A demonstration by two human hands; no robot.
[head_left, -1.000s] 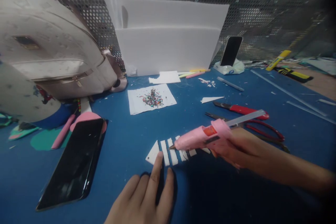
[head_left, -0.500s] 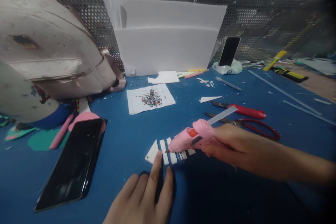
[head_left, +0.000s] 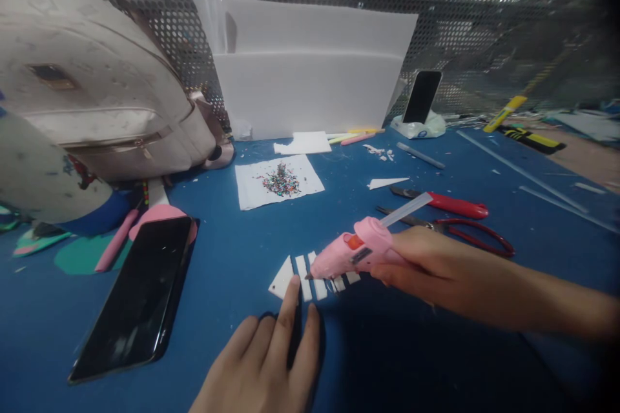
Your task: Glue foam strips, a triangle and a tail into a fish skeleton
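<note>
A pink glue gun (head_left: 346,255) with a clear glue stick (head_left: 407,210) in its back is gripped in my right hand (head_left: 436,264). Its nozzle points left and down, right by a row of small white strips (head_left: 303,277). At the row's left end lies a white triangular piece (head_left: 282,279) with a dark dot. My left hand (head_left: 268,358) rests on the blue tabletop, its index finger stretched out to the triangle and the first strip. The other left fingers are partly bent and hold nothing. The glue gun hides part of the strips on the right.
Pliers (head_left: 450,227) and a red-handled cutter (head_left: 458,204) lie beyond my right hand. A black phone (head_left: 133,300) is at left, near a backpack (head_left: 97,90). Colourful bits lie on white paper (head_left: 247,188). Another phone (head_left: 422,97) leans at the back beside white boards (head_left: 310,77).
The view has shifted very slightly. My left finger stays at the white pieces, and the glue gun's nozzle remains at almost the same spot.
</note>
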